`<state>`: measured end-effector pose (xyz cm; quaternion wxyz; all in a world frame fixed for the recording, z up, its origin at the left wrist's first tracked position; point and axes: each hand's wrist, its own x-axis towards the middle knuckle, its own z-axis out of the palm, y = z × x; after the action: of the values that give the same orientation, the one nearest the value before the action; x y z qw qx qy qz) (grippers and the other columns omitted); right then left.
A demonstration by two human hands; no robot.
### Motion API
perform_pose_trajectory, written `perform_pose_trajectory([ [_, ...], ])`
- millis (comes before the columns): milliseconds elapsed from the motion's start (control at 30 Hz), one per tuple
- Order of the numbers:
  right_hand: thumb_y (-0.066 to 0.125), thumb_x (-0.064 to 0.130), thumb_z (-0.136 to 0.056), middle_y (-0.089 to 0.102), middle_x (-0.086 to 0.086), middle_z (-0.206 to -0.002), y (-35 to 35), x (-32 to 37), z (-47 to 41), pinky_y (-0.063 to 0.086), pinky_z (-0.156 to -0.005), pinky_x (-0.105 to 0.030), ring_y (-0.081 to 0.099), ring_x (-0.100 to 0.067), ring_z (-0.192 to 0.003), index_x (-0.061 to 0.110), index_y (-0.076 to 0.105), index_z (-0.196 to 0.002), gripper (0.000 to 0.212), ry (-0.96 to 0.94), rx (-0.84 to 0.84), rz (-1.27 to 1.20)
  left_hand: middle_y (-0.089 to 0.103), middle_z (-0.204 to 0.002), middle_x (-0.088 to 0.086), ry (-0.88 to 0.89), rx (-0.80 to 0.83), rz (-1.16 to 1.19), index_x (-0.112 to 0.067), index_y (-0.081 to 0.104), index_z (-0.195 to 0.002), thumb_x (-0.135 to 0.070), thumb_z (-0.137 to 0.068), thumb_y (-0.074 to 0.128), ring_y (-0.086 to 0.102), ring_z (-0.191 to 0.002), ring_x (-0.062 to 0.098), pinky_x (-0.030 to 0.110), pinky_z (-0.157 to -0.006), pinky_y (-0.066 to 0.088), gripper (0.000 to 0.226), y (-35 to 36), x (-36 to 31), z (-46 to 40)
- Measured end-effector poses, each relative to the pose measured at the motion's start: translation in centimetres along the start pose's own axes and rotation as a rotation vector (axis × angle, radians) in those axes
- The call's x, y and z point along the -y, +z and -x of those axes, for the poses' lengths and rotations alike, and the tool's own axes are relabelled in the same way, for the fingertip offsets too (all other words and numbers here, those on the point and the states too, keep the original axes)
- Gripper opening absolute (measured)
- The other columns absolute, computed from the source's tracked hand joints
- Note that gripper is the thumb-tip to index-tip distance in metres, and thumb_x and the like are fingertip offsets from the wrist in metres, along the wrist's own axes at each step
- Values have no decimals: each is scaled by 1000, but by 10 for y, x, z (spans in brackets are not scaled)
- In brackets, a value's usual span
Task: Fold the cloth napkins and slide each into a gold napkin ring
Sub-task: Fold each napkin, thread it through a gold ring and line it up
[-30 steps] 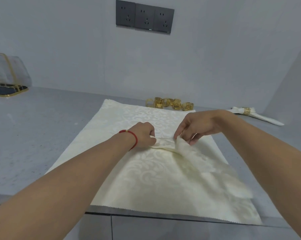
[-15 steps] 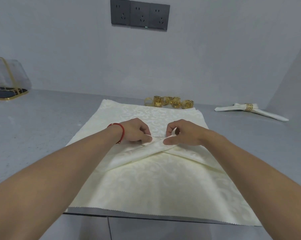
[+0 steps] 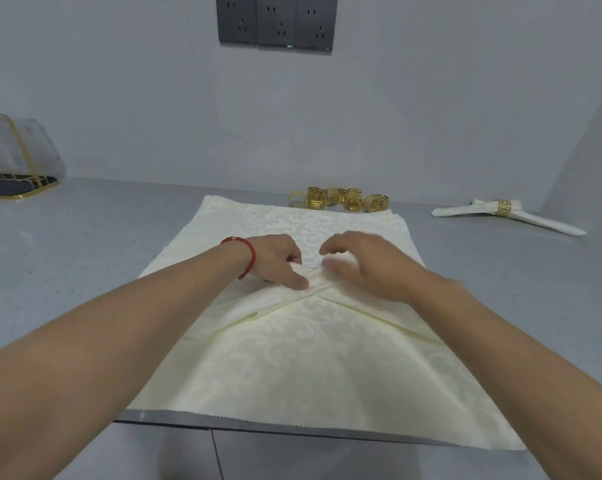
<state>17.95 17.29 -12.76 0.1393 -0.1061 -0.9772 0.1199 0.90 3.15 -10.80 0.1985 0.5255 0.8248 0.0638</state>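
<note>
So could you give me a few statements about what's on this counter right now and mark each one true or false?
1. A finished napkin already sits inside a gold ring at the far right. True.
2. The loose gold rings lie at the near edge of the counter. False: they cluster past the far edge of the cream napkin.
3. The left hand wears a red bracelet at the wrist. True.
4. The right hand holds a gold ring. False: it rests on the folded cloth, with no ring in it.
5. The cream napkin lies completely flat and unfolded. False: two flaps cross near its middle.
</note>
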Motion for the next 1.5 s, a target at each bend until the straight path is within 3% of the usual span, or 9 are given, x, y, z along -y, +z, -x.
perform_pose_trajectory([
  [67, 56, 55, -97, 52, 5, -146, 9, 9, 8, 41, -108, -41, 48, -19, -133, 31, 43, -149, 59, -16, 170, 276, 69, -91, 3, -7, 46, 81, -14, 70, -106, -47, -84, 73, 63, -76, 18, 28, -74, 51, 39, -5, 5, -1],
  [167, 46, 43, -105, 53, -3, -142, 20, 8, 9, 44, -96, -39, 53, -27, -125, 25, 33, -157, 57, -72, 164, 413, 67, -88, -1, -20, 82, 173, -17, 69, -102, -44, -83, 75, 65, -75, 18, 30, -77, 53, 34, -11, 9, -3],
  [333, 42, 25, -107, 59, -9, -118, 24, -4, -7, 50, -88, -47, 56, -30, -108, 21, 46, -151, 44, -100, 216, 328, 59, -108, -4, 139, -190, -23, -29, 55, -111, -49, -82, 72, 58, -98, 17, 35, -87, 49, 39, 7, 3, -6],
  [500, 48, 19, -105, 43, -6, -120, 15, -12, -22, 45, -92, -40, 53, -27, -101, 35, 56, -144, 43, -14, 297, 111, 62, -89, -5, 316, -427, -175, -21, 62, -91, -30, -84, 70, 58, -89, 21, 37, -76, 50, 14, 28, -6, -9],
  [633, 61, 20, -99, 63, -6, -107, 17, -15, -25, 48, -86, -42, 58, -29, -103, 26, 63, -134, 35, 32, 146, 123, 65, -88, -3, 258, -423, -128, -18, 69, -94, -23, -86, 68, 58, -86, 19, 30, -73, 46, 10, 24, -7, -18],
  [833, 52, 16, -99, 58, -1, -75, 33, -16, -10, 49, -63, -43, 54, -32, -67, 29, 42, -109, 19, -96, -44, 350, 66, -86, 0, 213, -405, -106, -16, 70, -87, -22, -87, 70, 60, -89, 24, 30, -73, 47, 6, 24, -7, -27],
  [1133, 49, 31, -96, 67, 2, -95, 25, -19, -15, 52, -68, -38, 63, -26, -88, 21, 71, -93, 24, -76, 33, 350, 40, -68, -5, 184, -392, -189, -24, 40, -57, -23, -84, 74, 47, -76, 25, 27, -57, 33, 43, 27, -19, -27],
  [1367, 61, 40, -98, 70, -1, -121, 20, -23, -9, 54, -88, -46, 63, -25, -109, 26, 75, -112, 24, -28, 57, 184, 60, -98, 4, 174, -369, -106, -12, 67, -86, -20, -83, 71, 60, -84, 23, 25, -63, 43, 10, 21, -22, -26],
  [1500, 65, 35, -96, 73, -4, -111, 23, -31, -9, 55, -87, -49, 66, -28, -106, 31, 78, -109, 19, -27, -21, 39, 44, -91, 4, 173, -406, -240, -14, 52, -85, -14, -89, 58, 49, -84, 28, 32, -68, 42, 7, 29, -29, -22],
])
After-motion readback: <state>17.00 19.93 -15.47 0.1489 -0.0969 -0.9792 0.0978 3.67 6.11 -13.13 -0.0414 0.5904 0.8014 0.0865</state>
